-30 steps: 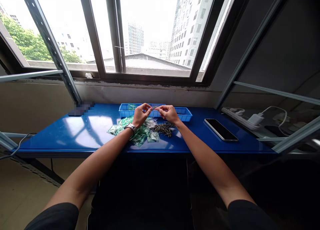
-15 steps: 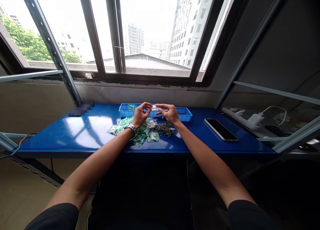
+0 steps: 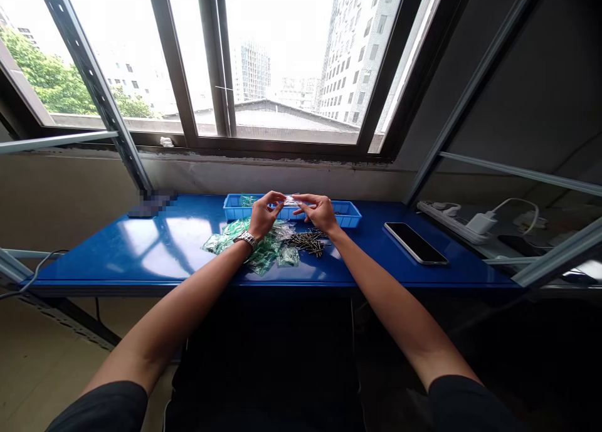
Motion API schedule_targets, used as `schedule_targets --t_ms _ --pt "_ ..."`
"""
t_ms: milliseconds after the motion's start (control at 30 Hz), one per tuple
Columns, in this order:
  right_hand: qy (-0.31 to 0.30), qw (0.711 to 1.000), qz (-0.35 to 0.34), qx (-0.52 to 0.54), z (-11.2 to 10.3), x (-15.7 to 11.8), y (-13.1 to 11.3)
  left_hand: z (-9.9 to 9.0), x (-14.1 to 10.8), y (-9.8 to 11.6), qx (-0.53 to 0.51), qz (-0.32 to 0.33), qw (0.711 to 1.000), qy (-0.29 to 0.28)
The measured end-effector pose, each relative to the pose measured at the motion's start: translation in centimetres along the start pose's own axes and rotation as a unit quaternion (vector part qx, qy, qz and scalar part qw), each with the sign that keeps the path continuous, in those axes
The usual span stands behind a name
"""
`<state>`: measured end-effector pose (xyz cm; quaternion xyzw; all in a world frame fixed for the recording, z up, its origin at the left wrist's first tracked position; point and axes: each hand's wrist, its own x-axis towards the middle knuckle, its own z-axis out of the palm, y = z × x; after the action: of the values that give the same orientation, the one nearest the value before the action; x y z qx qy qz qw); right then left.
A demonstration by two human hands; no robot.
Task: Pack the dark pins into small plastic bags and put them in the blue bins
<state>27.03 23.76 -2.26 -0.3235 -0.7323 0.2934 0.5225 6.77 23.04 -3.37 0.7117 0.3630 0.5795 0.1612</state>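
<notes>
A small clear plastic bag [image 3: 290,200] is stretched between my two hands, above the long blue bin [image 3: 348,220]. My left hand [image 3: 266,215], with a watch at its wrist, pinches the bag's left side between thumb and finger. On the other side, my right hand [image 3: 320,213] grips it by the fingertips. Whether anything is inside the bag is too small to tell. Below the left hand lies a heap of green-tinted plastic bags [image 3: 263,256]. Beside it, under the right hand, is a pile of dark and brass-coloured screw-like pins [image 3: 308,242].
The blue table [image 3: 155,250] stands against the wall under a window. A phone [image 3: 416,243] lies to the right, near a power strip [image 3: 454,222] with a white charger [image 3: 480,224]. A blurred dark object [image 3: 150,204] is at the far left corner, and metal shelf posts rise on both sides.
The bag between my hands looks pulled slightly wider and flatter, with the left fingers shifted a little left. The heaps and the bin stay where they were.
</notes>
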Motion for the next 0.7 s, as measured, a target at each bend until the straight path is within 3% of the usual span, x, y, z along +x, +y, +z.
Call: schedule_targets --t_ms 700 --pt "-0.038 0.996 0.072 -0.025 0.13 -0.13 -0.4 0.11 -0.04 0.09 -0.128 -0.092 0.987 -0.037"
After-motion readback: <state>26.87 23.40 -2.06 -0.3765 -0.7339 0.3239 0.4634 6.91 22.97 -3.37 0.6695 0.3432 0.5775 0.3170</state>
